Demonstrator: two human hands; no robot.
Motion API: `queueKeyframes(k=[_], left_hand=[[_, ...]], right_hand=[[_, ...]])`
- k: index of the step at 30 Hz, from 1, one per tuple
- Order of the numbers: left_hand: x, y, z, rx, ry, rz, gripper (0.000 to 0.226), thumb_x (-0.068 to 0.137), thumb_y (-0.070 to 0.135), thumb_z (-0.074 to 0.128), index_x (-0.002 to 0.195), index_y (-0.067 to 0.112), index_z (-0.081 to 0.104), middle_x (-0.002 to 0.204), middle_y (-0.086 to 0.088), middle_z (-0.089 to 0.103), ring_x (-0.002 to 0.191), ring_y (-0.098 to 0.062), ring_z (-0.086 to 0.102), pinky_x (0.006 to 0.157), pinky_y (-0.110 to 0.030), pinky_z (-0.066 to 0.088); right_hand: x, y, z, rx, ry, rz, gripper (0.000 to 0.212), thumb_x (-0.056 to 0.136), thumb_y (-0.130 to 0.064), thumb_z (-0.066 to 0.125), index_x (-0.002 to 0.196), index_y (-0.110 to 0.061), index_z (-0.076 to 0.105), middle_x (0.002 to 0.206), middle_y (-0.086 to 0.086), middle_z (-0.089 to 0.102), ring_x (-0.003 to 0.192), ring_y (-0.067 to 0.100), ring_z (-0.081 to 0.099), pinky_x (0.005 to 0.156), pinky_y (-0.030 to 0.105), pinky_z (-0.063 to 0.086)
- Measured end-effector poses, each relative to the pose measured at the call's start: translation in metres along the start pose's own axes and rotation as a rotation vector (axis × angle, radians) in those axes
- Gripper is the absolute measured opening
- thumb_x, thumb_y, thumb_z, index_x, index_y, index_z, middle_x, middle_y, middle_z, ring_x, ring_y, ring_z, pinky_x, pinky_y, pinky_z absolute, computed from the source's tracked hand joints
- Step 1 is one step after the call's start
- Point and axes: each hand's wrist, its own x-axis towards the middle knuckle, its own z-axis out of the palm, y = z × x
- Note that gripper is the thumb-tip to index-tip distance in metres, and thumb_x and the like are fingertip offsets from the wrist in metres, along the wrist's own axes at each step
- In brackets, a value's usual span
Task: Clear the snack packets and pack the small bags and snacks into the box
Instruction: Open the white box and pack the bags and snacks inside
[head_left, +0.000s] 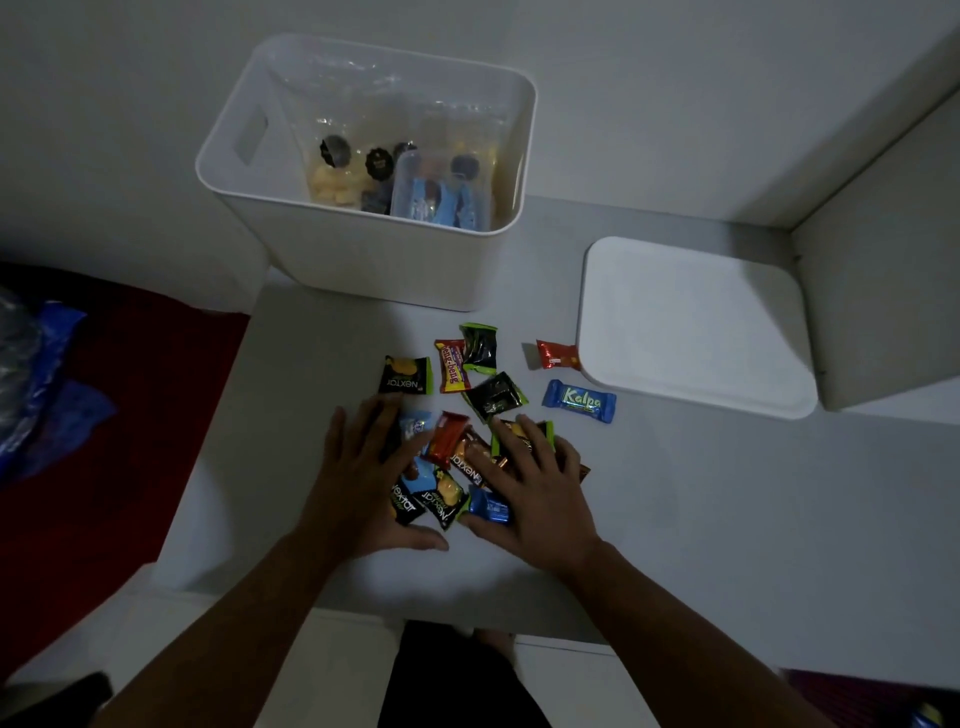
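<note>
Several small snack packets lie heaped on the white table between my hands. My left hand rests flat on the heap's left side, fingers straight. My right hand lies spread over its right side, touching a blue packet. Loose beyond the heap are a black Nextar packet, a red packet, two black-green packets, a small red one and a blue Kalpa bar. The white box stands behind, holding clear bags of snacks.
The box's white lid lies flat at the right, against a white wall panel. A dark red cloth with blue plastic lies left of the table. The table's front edge runs just below my wrists.
</note>
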Motion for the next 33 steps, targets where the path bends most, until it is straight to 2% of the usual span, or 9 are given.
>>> queueKeyframes(k=[2,5,11,15,19,26,29,31,33], left_hand=[[0.0,0.002,0.004,-0.029,0.034,0.026,0.113,0.055,0.099,0.056,0.131,0.015,0.065,0.155,-0.02,0.04,0.145,-0.043,0.034,0.114,-0.065,0.026],[0.002,0.01,0.012,-0.044,0.125,0.045,0.089,0.063,0.089,0.063,0.112,0.016,0.07,0.138,-0.014,0.055,0.125,-0.037,0.052,0.102,-0.052,0.04],[0.012,0.023,0.016,-0.051,0.228,0.05,0.046,0.074,0.055,0.072,0.099,0.017,0.07,0.121,-0.005,0.062,0.104,-0.027,0.057,0.077,-0.037,0.048],[0.022,0.029,0.013,-0.064,0.211,0.03,0.035,0.069,0.041,0.08,0.094,0.019,0.068,0.115,0.003,0.065,0.095,-0.02,0.058,0.059,-0.024,0.047],[0.027,0.036,0.005,-0.129,0.176,-0.016,0.032,0.072,0.038,0.077,0.096,0.023,0.062,0.103,0.01,0.064,0.091,-0.015,0.056,0.052,-0.018,0.041],[0.007,0.06,-0.029,-0.287,0.213,-0.219,0.029,0.074,0.036,0.075,0.094,0.026,0.057,0.088,0.012,0.057,0.084,-0.014,0.056,0.056,-0.02,0.038],[0.002,0.071,-0.068,-0.361,0.302,-0.342,0.032,0.071,0.03,0.082,0.09,0.027,0.056,0.08,0.018,0.042,0.076,-0.017,0.057,0.053,-0.027,0.042],[0.008,0.074,-0.1,-0.366,0.355,-0.388,0.03,0.072,0.031,0.081,0.089,0.026,0.057,0.079,0.017,0.044,0.077,-0.017,0.057,0.055,-0.028,0.043],[0.017,0.072,-0.137,-0.363,0.414,-0.37,0.027,0.073,0.033,0.078,0.088,0.025,0.057,0.079,0.015,0.048,0.076,-0.013,0.052,0.056,-0.026,0.038]], right_hand=[[-0.002,0.001,0.003,0.001,0.025,-0.012,0.066,0.089,-0.075,0.049,0.14,-0.034,0.058,0.152,0.006,0.05,0.142,0.032,0.041,0.103,0.052,0.036],[-0.001,0.003,0.005,0.0,0.091,-0.026,0.051,0.091,-0.067,0.055,0.123,-0.029,0.066,0.136,0.003,0.06,0.125,0.029,0.053,0.09,0.045,0.042],[0.017,0.011,0.009,0.062,0.177,-0.053,0.034,0.085,-0.047,0.07,0.104,-0.019,0.071,0.116,0.001,0.067,0.103,0.023,0.057,0.07,0.033,0.05],[0.026,0.013,0.005,0.071,0.18,-0.03,0.032,0.079,-0.045,0.072,0.1,-0.021,0.067,0.108,-0.002,0.067,0.098,0.019,0.055,0.053,0.026,0.047],[0.03,0.012,0.002,0.117,0.131,0.011,0.035,0.075,-0.046,0.077,0.098,-0.022,0.064,0.106,-0.002,0.066,0.092,0.019,0.058,0.054,0.027,0.048],[0.024,0.005,-0.045,0.252,0.117,0.236,0.032,0.083,-0.058,0.069,0.098,-0.03,0.064,0.094,-0.014,0.058,0.083,0.006,0.048,0.059,0.014,0.03],[0.03,0.0,-0.083,0.426,0.176,0.375,0.023,0.08,-0.051,0.064,0.088,-0.03,0.062,0.087,-0.014,0.057,0.082,0.008,0.05,0.058,0.026,0.043],[0.042,-0.004,-0.112,0.53,0.225,0.41,0.014,0.077,-0.038,0.07,0.081,-0.03,0.06,0.084,-0.013,0.058,0.08,0.009,0.054,0.061,0.038,0.05],[0.06,-0.011,-0.142,0.588,0.275,0.414,0.016,0.075,-0.029,0.076,0.079,-0.027,0.061,0.082,-0.012,0.061,0.079,0.01,0.057,0.065,0.041,0.051]])
